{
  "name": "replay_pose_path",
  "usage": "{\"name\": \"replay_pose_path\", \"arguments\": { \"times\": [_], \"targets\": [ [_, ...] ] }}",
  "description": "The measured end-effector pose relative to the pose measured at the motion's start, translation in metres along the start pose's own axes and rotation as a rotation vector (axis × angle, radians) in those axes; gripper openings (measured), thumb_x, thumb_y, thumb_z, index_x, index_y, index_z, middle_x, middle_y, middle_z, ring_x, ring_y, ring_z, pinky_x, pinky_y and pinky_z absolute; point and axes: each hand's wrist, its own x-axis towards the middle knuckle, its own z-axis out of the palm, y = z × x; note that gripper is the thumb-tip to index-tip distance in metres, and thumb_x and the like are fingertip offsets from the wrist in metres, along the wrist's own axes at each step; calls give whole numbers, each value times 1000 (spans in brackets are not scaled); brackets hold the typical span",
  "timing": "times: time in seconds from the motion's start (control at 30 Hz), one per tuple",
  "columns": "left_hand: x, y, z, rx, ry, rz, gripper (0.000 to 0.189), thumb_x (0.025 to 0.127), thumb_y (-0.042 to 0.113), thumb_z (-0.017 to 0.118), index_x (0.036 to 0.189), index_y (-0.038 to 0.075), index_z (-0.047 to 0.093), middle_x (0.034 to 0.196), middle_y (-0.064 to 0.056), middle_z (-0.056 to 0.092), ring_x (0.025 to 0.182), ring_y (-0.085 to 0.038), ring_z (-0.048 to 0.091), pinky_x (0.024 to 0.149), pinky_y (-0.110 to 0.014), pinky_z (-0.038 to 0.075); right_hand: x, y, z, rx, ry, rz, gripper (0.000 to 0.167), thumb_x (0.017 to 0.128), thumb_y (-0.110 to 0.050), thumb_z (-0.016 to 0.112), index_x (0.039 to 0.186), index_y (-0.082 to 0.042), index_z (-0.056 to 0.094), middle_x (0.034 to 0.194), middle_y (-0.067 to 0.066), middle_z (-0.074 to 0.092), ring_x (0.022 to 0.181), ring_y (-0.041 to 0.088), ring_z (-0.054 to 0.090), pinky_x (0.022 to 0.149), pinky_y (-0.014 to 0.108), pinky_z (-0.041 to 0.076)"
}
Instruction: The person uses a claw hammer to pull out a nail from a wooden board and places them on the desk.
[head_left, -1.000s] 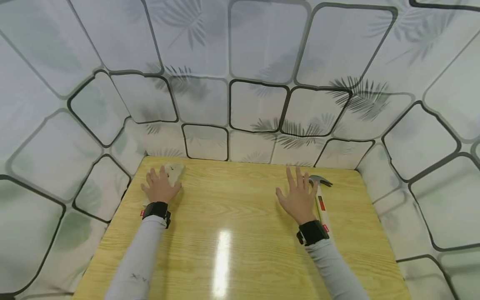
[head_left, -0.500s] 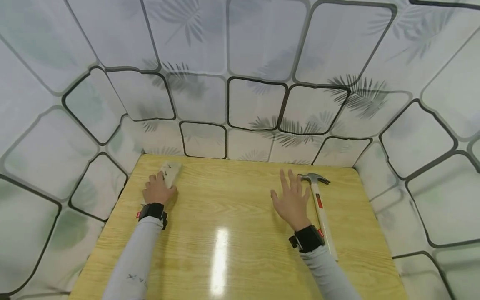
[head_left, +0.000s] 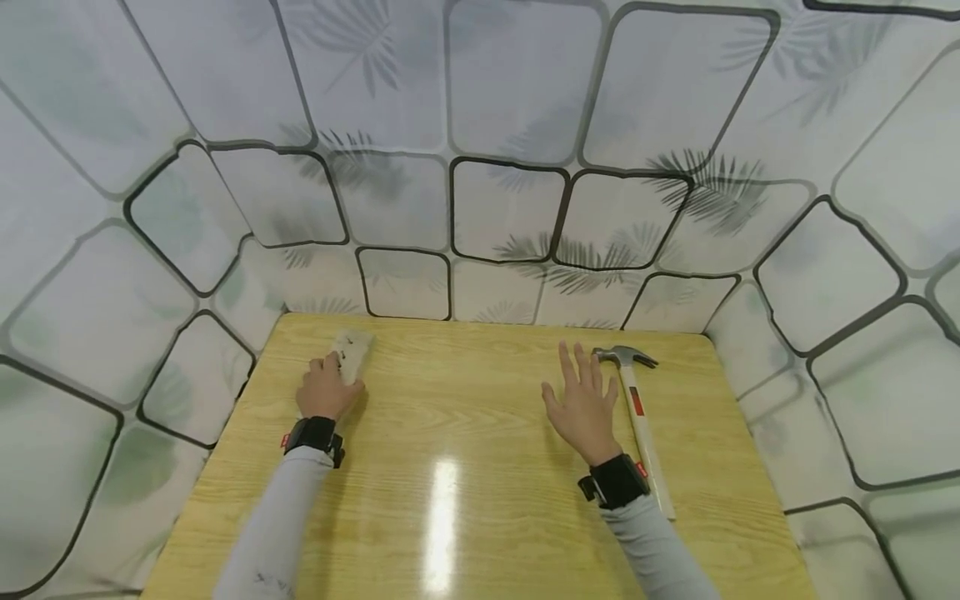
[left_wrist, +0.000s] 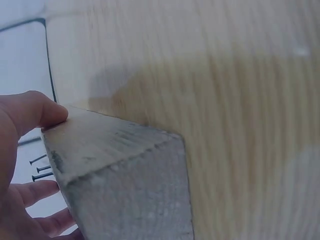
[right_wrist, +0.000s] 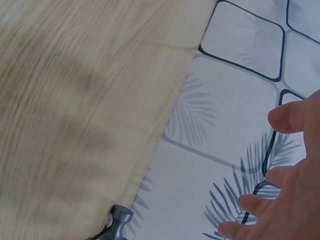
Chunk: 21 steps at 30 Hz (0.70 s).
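the left hand (head_left: 327, 390) grips a wooden block (head_left: 357, 353) with nails (left_wrist: 42, 170) sticking out; the right hand (head_left: 585, 413) hangs spread just beside a hammer (head_left: 643, 433).

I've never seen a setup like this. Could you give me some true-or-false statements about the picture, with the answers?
1. The left grip is holding the block. True.
2. The right grip is wrapped around the hammer. False: it is open, to the left of the hammer's handle.
3. Nails stick out of the block. True.
4. The hammer's head is at the end nearest the person. False: it is at the far end, toward the wall.
5. Both wrists wear black bands. True.
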Motion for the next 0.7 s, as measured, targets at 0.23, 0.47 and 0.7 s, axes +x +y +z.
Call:
{"name": "replay_pose_path", "arguments": {
  "times": [0.23,0.47,0.7],
  "targets": [
    [-16,26,10,-31,-3,77,73,90,38,70,148,2,43,139,-33,45,108,-54,57,76,-66,50,1,9,9,3,22,3,68,103,-35,57,161,-15,29,165,19,25,152,47,17,115,71,13],
    [-29,59,26,-40,-48,124,78,88,43,75,148,3,43,135,-29,46,107,-50,58,72,-63,52,0,24,16,-45,17,26,68,101,-33,60,160,-11,33,163,23,28,148,49,25,112,73,20],
    [-41,93,42,-31,-78,115,77,87,49,75,139,0,47,133,-28,46,106,-47,58,75,-65,51,-6,43,15,-100,82,40,66,98,-28,64,157,-10,40,160,22,35,143,50,34,108,74,27]
  ]
}}
